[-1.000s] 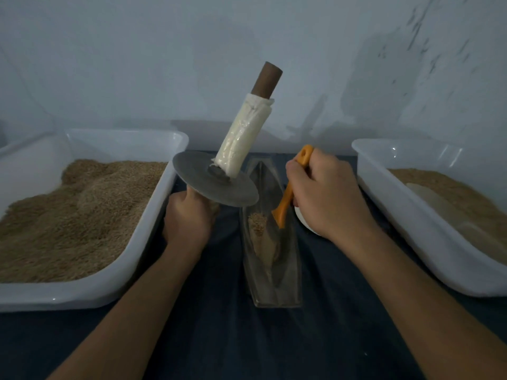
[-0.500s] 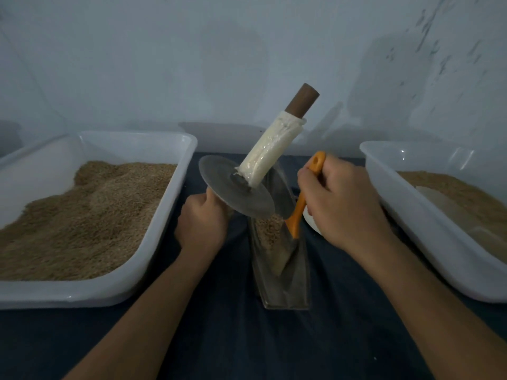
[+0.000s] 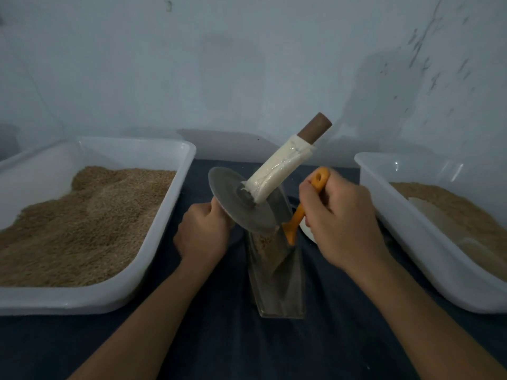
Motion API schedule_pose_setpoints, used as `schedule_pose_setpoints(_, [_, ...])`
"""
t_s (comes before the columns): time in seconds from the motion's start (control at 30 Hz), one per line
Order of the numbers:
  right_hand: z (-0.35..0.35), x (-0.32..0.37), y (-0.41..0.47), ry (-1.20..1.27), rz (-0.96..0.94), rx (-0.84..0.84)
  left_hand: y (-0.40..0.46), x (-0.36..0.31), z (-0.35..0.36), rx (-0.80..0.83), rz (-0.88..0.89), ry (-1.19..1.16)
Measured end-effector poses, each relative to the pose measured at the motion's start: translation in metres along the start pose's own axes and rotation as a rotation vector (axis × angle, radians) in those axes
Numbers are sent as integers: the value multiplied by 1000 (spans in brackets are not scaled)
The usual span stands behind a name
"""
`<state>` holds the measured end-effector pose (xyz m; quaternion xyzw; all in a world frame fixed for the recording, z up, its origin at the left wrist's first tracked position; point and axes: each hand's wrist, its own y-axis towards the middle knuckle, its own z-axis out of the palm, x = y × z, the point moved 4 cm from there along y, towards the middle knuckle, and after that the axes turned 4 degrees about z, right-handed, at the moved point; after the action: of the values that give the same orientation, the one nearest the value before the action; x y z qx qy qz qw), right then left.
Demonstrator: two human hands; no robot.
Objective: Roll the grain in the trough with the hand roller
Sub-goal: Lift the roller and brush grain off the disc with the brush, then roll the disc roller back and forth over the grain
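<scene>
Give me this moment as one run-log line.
left hand: grips roller, disc tilted over trough | right hand: holds orange scraper, blade in trough | grain: in trough | step: rolling not begun

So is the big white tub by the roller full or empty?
Partly full: the left tub holds heaped brown grain below its rim.

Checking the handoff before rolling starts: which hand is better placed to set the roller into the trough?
Probably left: the left hand already grips the hand roller over the trough; the right hand holds the orange scraper.
</scene>
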<state>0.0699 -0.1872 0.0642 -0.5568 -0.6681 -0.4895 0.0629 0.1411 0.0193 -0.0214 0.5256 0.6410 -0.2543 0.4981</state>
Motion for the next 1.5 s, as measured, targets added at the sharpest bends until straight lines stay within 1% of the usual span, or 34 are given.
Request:
schedule_pose_setpoints(0.1, [1,-9,6,39,36,-20,0,2,0,-14,-3,3])
schedule_pose_setpoints(0.2, [-13,-12,6,106,14,-112,1,1,-1,-52,-3,12])
schedule_pose_setpoints(0.27, [-25,-16,6,194,30,-159,0,-1,-2,-89,9,23])
schedule_pose_setpoints(0.47, [-58,-40,9,306,73,-255,-5,-6,-2,-171,128,67])
schedule_pose_setpoints(0.53, [-66,-51,7,263,73,-308,-6,-8,-2,-192,167,99])
schedule_pose_setpoints(0.6, [-72,-64,5,125,30,-325,-7,-10,-2,-210,200,144])
schedule_pose_setpoints(0.67, [-71,-74,0,-72,-64,-248,-7,-12,-1,-218,232,192])
schedule_pose_setpoints(0.8, [-53,-99,-20,-396,-268,9,-3,-12,3,-237,301,307])
schedule_pose_setpoints(0.9, [-44,-113,-39,-585,-362,138,-5,-17,3,-278,434,436])
schedule_pose_setpoints(1.0, [-40,-116,-51,-715,-332,303,-10,-24,5,-304,612,516])
schedule_pose_setpoints(1.07, [-41,-111,-54,-760,-307,390,-13,-27,7,-319,696,551])
schedule_pose_setpoints(1.17, [-52,-100,-59,-692,-229,472,-16,-30,10,-307,747,560])
schedule_pose_setpoints(1.23, [-64,-89,-65,-558,-203,404,-16,-32,10,-295,745,569])
schedule_pose_setpoints(1.33, [-71,-68,-61,-376,-308,139,-17,-35,10,-264,731,604])
schedule_pose_setpoints(1.4, [-55,-55,-43,-392,-324,30,-18,-38,10,-273,732,616])
schedule_pose_setpoints(1.43, [-43,-50,-31,-442,-307,25,-19,-40,9,-271,734,621])
schedule_pose_setpoints(1.5, [-13,-48,-8,-559,-255,103,-18,-40,8,-248,752,637])
